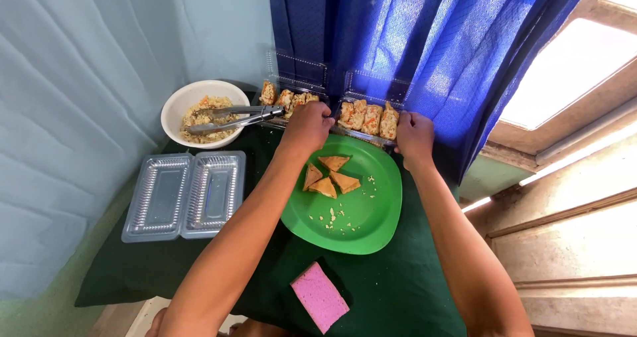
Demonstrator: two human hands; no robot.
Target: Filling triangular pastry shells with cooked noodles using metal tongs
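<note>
While both hands (306,126) (415,136) flank it, sandwich box (369,119) sits btwn grips.

Daylight pours in through the window (584,65) at upper right, blown out to white, and makes the blue curtain (424,38) glow. The table (166,264) is evenly lit with soft shadows (sharp mid-frame). Edges bend with wide-angle distortion.
</note>
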